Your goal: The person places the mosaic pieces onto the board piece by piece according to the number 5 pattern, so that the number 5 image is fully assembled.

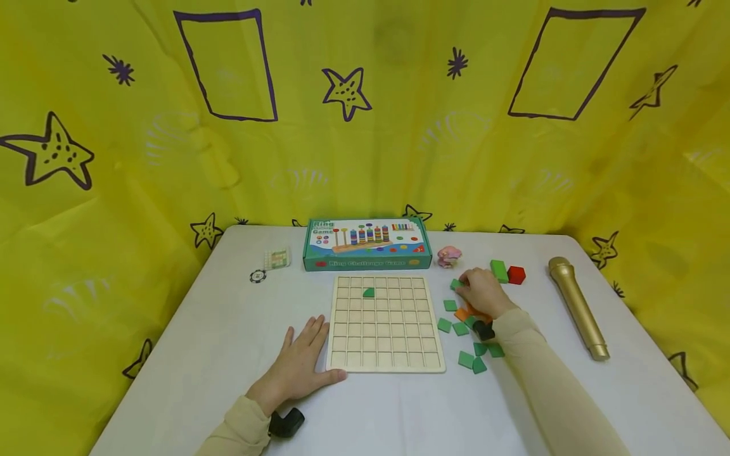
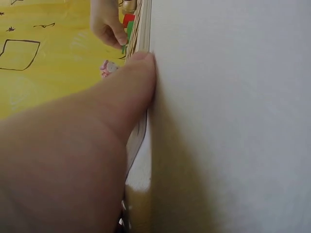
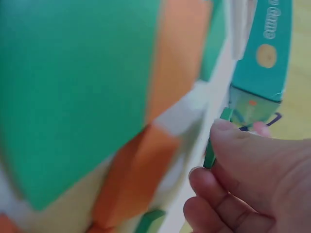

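Observation:
A pale wooden grid board (image 1: 383, 330) lies mid-table, with one green quarter-round tile (image 1: 369, 292) in an upper cell. My left hand (image 1: 299, 364) rests flat at the board's lower left, fingers straight; in the left wrist view its thumb (image 2: 138, 73) touches the board's edge. To the right of the board, my right hand (image 1: 483, 292) pinches a small green tile (image 3: 210, 151) between thumb and fingers. Around and below that hand lie several loose green tiles (image 1: 460, 329) and some orange pieces (image 1: 461, 314), partly covered by the hand and wrist camera.
Behind the board stands a Ring Challenge Game box (image 1: 367, 263). A pink figurine (image 1: 449, 256), green block (image 1: 499, 271) and red block (image 1: 516, 275) sit at the back right. A gold microphone (image 1: 578, 308) lies far right. A chip (image 1: 258, 276) and small clear case (image 1: 277, 258) lie left.

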The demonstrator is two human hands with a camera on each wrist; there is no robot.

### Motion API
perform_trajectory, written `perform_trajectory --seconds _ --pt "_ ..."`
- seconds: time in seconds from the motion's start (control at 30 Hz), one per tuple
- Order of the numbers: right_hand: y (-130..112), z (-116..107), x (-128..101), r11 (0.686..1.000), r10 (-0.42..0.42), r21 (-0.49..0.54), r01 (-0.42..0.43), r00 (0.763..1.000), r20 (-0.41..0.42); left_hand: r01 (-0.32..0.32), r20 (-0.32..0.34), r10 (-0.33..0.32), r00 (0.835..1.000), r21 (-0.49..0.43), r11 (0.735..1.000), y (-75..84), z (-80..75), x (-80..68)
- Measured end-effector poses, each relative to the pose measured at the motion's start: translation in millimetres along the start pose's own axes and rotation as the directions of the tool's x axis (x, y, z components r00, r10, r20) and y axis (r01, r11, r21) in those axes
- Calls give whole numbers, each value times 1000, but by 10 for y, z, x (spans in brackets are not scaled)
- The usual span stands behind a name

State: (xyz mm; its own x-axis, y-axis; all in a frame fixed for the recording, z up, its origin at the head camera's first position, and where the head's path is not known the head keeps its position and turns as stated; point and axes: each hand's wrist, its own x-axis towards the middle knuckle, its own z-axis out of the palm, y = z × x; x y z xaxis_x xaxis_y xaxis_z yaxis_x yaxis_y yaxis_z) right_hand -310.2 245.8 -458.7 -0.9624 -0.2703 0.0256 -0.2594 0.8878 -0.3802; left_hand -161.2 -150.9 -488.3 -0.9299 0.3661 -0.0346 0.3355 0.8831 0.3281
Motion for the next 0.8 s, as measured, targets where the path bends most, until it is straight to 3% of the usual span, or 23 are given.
perform_trajectory --seconds 0.17,0.47,0.67,0.8 --pt "-151 -5 -1 996 -46 71 49 998 -42 -9 -15 9 1000 -6 1000 -2 4 -7" --pt "-634 158 120 979 -150 135 151 989 -18 2 -12 -2 1000 -3 1000 7 1 -9" --pt "-986 312 280 943 -323 83 321 946 15 5 -15 -5 1000 2 1000 6 2 -10" --pt "-1122 383 359 932 -360 70 356 931 57 3 -10 -3 1000 4 1000 7 8 -3"
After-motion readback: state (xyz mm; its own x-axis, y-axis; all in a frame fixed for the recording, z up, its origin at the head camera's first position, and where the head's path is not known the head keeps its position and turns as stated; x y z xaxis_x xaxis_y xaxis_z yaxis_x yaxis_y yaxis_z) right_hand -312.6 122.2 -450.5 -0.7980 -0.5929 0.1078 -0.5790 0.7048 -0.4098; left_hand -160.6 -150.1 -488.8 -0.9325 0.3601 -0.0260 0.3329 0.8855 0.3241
